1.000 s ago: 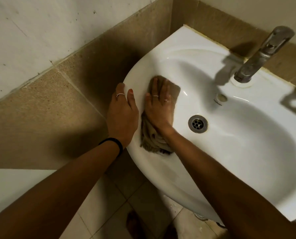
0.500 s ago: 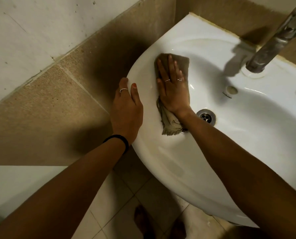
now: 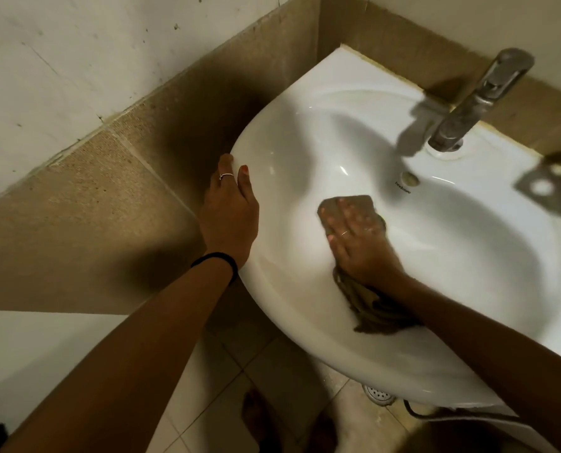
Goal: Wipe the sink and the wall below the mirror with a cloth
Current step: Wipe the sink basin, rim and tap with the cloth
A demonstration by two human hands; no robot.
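The right hand [image 3: 359, 246] has slid its brown, crumpled cloth [image 3: 367, 299] from the white ceramic sink's [image 3: 305, 132] left slope down over the drain, fingers flat, pressing it. The left hand [image 3: 230, 217] stays braced on the rim (fingers relaxed). Sink wiping looks midway; the wall seems untouched.
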